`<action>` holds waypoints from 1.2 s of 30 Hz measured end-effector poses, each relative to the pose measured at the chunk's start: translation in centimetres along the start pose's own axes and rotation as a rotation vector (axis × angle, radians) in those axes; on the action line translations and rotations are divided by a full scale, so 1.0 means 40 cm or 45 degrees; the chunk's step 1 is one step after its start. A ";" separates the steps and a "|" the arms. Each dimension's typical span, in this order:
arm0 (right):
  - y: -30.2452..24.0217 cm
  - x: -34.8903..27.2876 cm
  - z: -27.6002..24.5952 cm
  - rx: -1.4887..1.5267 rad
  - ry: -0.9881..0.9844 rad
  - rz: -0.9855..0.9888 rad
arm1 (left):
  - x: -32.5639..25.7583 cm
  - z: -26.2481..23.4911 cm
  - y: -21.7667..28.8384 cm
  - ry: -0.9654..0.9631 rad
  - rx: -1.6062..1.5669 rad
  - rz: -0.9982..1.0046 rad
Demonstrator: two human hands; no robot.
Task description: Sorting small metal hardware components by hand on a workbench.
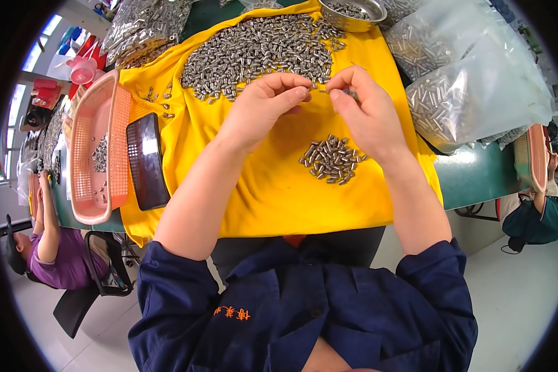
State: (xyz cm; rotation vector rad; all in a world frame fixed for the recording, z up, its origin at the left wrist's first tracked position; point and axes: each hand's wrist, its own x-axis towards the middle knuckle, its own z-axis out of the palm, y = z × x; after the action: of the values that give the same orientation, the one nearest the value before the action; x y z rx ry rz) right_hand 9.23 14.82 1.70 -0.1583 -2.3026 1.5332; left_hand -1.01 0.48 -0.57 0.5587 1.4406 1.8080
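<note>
Both hands meet in the upper middle of the frame above a yellow cloth point(260, 192), their fingertips near each other but apart. The left hand point(260, 111) has its thumb and forefinger drawn together, and whether a part sits between them cannot be told. The right hand point(372, 118) curls its thumb toward its forefinger; something small shows at its fingers, too small to make out. Just beyond the hands, a large pile of small metal cylinders point(260, 53) spreads over the cloth at the top centre. A smaller pile of like pieces point(333, 161) lies right of centre, below the right hand. At left, a black tray point(146, 164) lies beside a pink basket point(80, 204) with a few metal pieces inside. A metal bowl point(356, 26) stands at the top, and clear plastic bags point(443, 105) of metal parts fill the upper right.
</note>
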 end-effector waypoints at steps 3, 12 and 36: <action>0.004 -0.002 0.008 0.047 0.021 -0.039 | -0.008 0.012 -0.002 -0.012 -0.329 -0.058; 0.001 -0.004 0.005 0.117 -0.014 -0.019 | -0.013 0.018 0.002 -0.060 -0.472 -0.098; -0.007 0.005 -0.029 -0.283 0.232 -0.206 | -0.015 0.020 -0.003 -0.074 0.430 0.047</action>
State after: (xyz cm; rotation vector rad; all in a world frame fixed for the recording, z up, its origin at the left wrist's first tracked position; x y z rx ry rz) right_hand 9.50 15.76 2.41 -0.1580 -2.2731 1.1347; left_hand -0.03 0.53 -0.39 0.8043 1.7168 1.5691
